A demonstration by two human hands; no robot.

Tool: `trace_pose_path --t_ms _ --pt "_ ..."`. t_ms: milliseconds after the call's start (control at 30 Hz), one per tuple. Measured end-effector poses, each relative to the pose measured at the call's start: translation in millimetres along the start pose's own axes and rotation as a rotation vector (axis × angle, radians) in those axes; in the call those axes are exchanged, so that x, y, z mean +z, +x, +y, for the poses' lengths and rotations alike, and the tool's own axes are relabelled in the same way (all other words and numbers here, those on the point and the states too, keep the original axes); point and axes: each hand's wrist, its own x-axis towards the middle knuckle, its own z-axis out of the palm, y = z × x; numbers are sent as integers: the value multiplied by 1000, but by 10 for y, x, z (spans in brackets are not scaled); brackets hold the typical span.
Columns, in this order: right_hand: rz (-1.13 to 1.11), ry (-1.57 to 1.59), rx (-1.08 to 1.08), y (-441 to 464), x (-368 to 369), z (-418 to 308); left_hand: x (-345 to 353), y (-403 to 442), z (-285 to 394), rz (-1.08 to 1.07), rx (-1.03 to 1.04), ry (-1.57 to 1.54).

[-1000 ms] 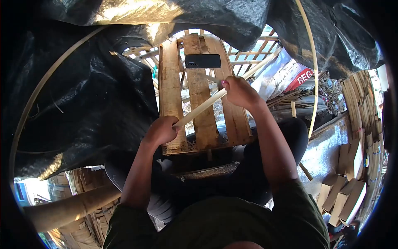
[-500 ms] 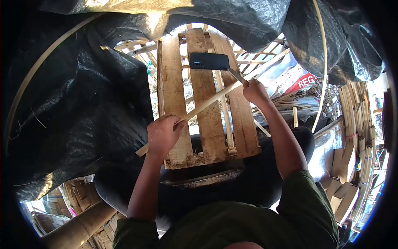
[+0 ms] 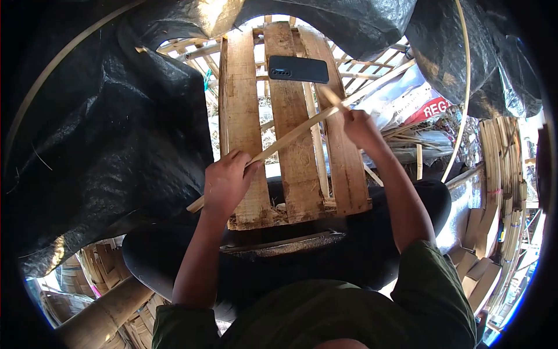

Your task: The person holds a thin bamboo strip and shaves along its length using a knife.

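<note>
A long pale bamboo strip [image 3: 296, 132] runs diagonally over a bench of wooden planks [image 3: 244, 99]. My left hand [image 3: 225, 180] is closed round its lower part, and the end sticks out below the hand. My right hand [image 3: 361, 129] is closed on the handle of a knife [image 3: 333, 97], whose blade crosses the strip near its upper part. The blade looks blurred, so its exact contact with the strip is hard to tell. A black phone [image 3: 298, 69] lies on the planks just beyond the blade.
Black plastic sheeting [image 3: 145, 134] hangs at the left and overhead. A white and red sack [image 3: 407, 102] lies right of the bench. Upright bamboo strips [image 3: 494, 157] and brown block-like pieces [image 3: 479, 276] stand at the right. A thick bamboo pole [image 3: 110, 311] is at the lower left.
My right hand and the knife have moved right and outward along the strip. The left hand has shifted slightly, and more of the strip's lower end now shows. The view has also shifted.
</note>
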Motion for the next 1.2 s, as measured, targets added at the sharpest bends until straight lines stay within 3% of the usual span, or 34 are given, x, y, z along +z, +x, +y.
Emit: trace_pose_path --t_ms 67,133,200,267,333,400,433,467,533,567,667,733,800,867,933,1000,1033,1133,1167,1200 --pt "9 -20 7 -28 46 40 45 -5 12 12 12 12" --pt "282 -115 -436 -113 393 184 46 7 27 31 16 21" --pt "283 -159 -380 -212 271 106 9 -9 58 -33 -58 -48" --pt "-24 81 51 -227 -40 -122 30 2 85 -32 -50 -51" --pt "14 53 41 -121 74 50 58 3 90 -26 -50 -53" --pt "128 -71 -248 -177 422 198 91 7 89 2 -24 -29" --pt "330 -257 -463 -233 475 226 92 -9 111 -5 -32 -33" --pt "328 -259 -459 -220 401 252 73 0 127 -18 -36 -25" --pt "-130 29 27 -236 23 13 83 18 130 -28 -31 -13" --pt "-74 -22 72 -171 -75 -6 134 19 149 -13 -21 3" --pt "-153 77 24 -432 118 -152 174 42 173 28 -10 30" --pt "-247 -156 -71 -566 270 -246 202 21 202 33 -8 37" --pt "-260 -73 -81 -388 185 -82 208 38 188 22 -25 23" --pt "-106 -81 1 -159 -37 50 223 45 213 33 -2 16" --pt "-88 -60 126 -206 -6 -21 230 55 221 49 14 5" --pt "-49 -493 -453 -177 599 354 236 66 227 42 14 19" --pt "-6 -213 -282 -464 639 119 244 47 235 35 10 15" --pt "-207 -80 -146 -406 209 -51 242 71 217 32 2 6" --pt "38 -412 -510 41 363 571 244 76 221 32 0 -4" --pt "116 -370 -324 30 188 388 248 61 223 29 -5 -15"
